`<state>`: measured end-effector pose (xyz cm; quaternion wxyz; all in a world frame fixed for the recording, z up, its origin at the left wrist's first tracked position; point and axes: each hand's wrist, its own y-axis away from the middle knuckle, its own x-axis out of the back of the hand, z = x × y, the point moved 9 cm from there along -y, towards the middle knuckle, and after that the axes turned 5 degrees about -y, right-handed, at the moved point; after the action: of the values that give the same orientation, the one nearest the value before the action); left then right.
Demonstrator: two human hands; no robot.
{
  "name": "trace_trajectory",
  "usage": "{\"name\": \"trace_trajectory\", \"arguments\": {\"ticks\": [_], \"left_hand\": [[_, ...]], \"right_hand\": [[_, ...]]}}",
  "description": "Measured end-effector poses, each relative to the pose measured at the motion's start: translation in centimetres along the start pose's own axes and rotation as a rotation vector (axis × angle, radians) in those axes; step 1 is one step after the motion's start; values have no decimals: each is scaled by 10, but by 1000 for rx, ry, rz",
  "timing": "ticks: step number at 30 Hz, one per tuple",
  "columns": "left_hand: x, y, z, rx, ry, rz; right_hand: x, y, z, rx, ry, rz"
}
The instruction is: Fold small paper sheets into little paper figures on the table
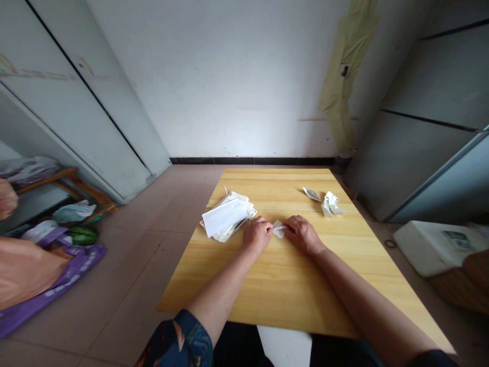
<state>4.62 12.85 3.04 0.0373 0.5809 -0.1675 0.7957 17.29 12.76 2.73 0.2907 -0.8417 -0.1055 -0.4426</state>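
Head view, from above, of a pale wooden counter [267,196]. The left hand [256,235] and right hand [303,234] lie close together near its centre, fingers curled inward, neither spread. Between them a small folded paper [278,229] is pinched from both sides; the fingers largely hide its shape, and the firmness of the grip cannot be told. Just left of the left hand sits a loose stack of white envelopes [225,216], untidily fanned and apparently not touched by it. Farther off, beyond the right hand, lie a crumpled paper bundle [331,204] and a small packet [312,194].

Likely hazards: a sideways slip of the left wrist could scatter the stack, the small paper could slide from the fingertips if the pinch eases, and pulling the hands apart sharply could tear it. The thin pieces could also slide toward the counter's edge.
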Motion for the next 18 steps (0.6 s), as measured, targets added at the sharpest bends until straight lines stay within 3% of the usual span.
{"name": "trace_trajectory", "arguments": {"ticks": [18], "left_hand": [[-6, -3, -12, 43, 76, 4]], "right_hand": [[7, -1, 3, -36, -26, 8]]}}
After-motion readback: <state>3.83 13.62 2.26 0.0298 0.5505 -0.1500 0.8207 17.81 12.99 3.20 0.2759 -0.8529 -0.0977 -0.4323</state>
